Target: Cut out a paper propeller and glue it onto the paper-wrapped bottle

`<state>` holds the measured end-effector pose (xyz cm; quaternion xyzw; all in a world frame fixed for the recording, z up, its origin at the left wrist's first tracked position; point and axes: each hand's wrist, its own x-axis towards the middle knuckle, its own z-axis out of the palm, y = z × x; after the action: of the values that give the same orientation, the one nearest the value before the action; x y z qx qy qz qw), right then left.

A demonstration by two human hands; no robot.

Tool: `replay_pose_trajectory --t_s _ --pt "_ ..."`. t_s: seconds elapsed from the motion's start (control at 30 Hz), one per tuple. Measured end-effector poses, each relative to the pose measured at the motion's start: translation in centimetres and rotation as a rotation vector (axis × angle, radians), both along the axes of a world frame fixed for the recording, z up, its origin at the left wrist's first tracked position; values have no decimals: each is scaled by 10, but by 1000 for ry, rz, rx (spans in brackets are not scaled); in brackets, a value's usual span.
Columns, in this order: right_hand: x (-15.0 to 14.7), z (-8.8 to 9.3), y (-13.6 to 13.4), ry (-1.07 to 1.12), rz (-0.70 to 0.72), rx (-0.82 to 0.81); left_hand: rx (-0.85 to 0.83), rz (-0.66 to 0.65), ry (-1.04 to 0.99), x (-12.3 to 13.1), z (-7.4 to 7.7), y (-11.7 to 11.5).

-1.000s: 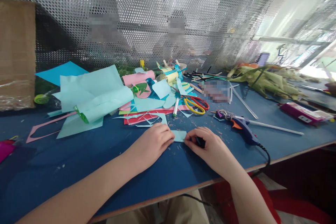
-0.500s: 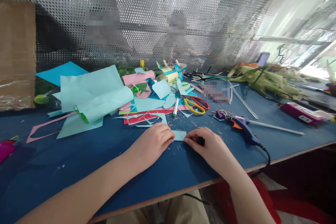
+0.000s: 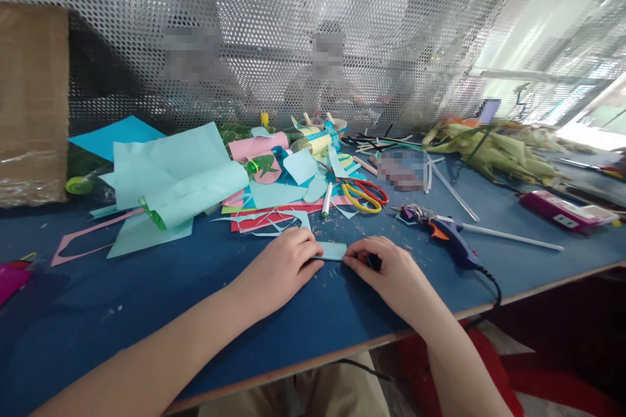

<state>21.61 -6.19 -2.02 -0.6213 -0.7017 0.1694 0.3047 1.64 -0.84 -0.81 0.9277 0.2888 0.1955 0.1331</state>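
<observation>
Left hand [image 3: 288, 266]: drawing slightly leftward since the earlier frame, its thumb and forefinger parting a little and exposing more of the pale-blue strip [image 3: 333, 251]. Thumb and fingers are still holding the left end, seemingly lightly; right hand [image 3: 388, 270] is pinching the right end between thumb and forefinger. Both are apparently keeping the piece straight and steady. Strip: lying between the hands, near the front of the blue table [image 3: 98, 313]; narrow, roughly rectangular, smooth and matt, its ends disappearing under fingertips; whether it is folded or layered, one cannot tell. Beyond, to the right: glue gun [image 3: 460, 246], resting on its side, probably staying handy there, a clear stick protruding from its rear. White marker [image 3: 327, 201]: lying just beside the scissors [image 3: 364, 209], whose handles are pointing forward, perhaps for easy reach. Farther: paper scraps [image 3: 276, 194], piling loosely; corn husks [image 3: 493, 150], sprawling at right; perforated screen [image 3: 274, 6], backing everything.
</observation>
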Motion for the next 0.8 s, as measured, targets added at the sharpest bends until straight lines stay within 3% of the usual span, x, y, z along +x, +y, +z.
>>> replay_pose_trajectory --t_s 0.3,0.53,0.8 --pt "-2 0 2 -42 -37 -33 -37 2 -57 -1 -1 7" --pt "-1 7 6 -163 -12 -36 64 -33 11 0 0 4" --pt "2 23 19 -208 211 -60 13 2 1 2 0 4"
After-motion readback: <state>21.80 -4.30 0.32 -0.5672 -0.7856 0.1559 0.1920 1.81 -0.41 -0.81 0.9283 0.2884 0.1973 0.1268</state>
